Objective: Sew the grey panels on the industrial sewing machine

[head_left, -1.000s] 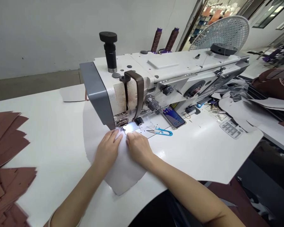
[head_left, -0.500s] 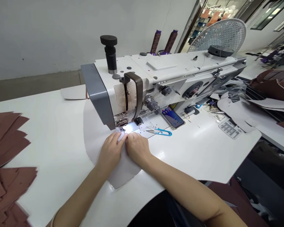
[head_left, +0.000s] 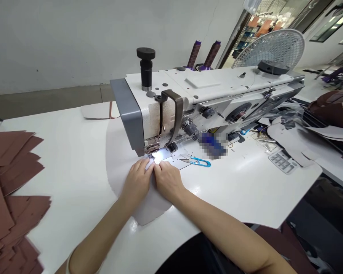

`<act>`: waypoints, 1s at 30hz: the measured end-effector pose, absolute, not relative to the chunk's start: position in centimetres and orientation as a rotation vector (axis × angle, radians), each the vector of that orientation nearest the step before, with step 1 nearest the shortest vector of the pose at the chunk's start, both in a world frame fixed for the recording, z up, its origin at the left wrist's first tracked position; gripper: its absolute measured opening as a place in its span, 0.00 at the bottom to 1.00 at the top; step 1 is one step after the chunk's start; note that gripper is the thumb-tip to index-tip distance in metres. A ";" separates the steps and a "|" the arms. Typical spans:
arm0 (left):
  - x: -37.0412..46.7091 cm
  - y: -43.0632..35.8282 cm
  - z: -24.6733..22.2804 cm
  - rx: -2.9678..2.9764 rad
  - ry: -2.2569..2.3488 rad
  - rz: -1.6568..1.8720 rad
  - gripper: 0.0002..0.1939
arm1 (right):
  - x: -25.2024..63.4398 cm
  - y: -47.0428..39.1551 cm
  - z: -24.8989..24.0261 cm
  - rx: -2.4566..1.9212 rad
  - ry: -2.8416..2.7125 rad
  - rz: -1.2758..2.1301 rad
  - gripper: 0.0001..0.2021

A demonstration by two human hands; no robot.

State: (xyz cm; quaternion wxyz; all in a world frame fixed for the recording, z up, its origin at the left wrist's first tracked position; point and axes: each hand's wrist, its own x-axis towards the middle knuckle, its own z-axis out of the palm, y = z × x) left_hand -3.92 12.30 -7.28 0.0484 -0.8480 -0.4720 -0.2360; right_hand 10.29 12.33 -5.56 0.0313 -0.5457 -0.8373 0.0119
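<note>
A light grey fabric piece [head_left: 114, 160] lies curved across the sewing table, passing under the needle area of a white sewing machine [head_left: 174, 83]. My left hand [head_left: 137, 180] presses on it just in front of the presser foot [head_left: 151, 155], fingers together and thumb towards the right hand. Close beside it, my right hand [head_left: 168, 178] is closed at the piece's right edge, fingers curled. Both hands' fingertips meet near the lit metal plate [head_left: 162, 154]. The material directly under the fingers is hidden.
Blue-handled thread snips [head_left: 200, 161] lie right of the needle plate, near a pixelated object [head_left: 213, 145]. Stacked brown pieces [head_left: 20, 217] cover the table's left side. Another grey piece [head_left: 95, 111] with a brown strip lies behind. Scraps [head_left: 288, 139] and a fan [head_left: 274, 47] are at right.
The view has shifted slightly, so the machine and table appear further right. Both hands remain at the presser foot on the grey piece, with little visible movement.
</note>
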 end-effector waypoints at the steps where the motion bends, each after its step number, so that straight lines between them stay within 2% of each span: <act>1: -4.0 12.3 -7.3 -2.584 -1.444 -0.729 0.17 | 10.2 12.4 -5.5 -1.680 -2.584 0.038 0.09; 30: -4.9 13.2 -7.9 -2.545 -1.491 -0.712 0.21 | 9.4 12.9 -4.8 -1.661 -2.625 0.074 0.11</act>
